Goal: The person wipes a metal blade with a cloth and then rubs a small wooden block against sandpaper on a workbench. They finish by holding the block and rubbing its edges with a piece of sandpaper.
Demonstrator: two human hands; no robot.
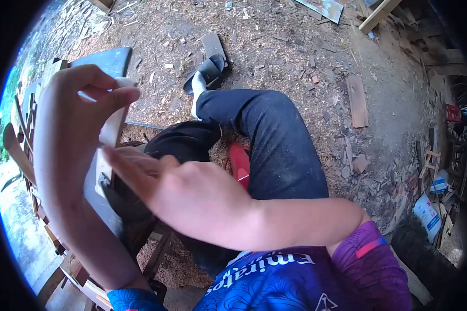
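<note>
two hands raised | left hand (70, 119) fingers pinch wood strip (111, 132) | right hand (192, 194) fingers flat on it

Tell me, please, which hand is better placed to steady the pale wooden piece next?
Probably the left hand: its fingers already pinch the top of the wooden piece, while the right hand only reaches its lower end.

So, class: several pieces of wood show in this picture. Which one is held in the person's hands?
The pale flat strip, pinched at its top by the left hand, with the right hand against it lower down. The other pieces, like the plank, lie loose on the ground.
</note>
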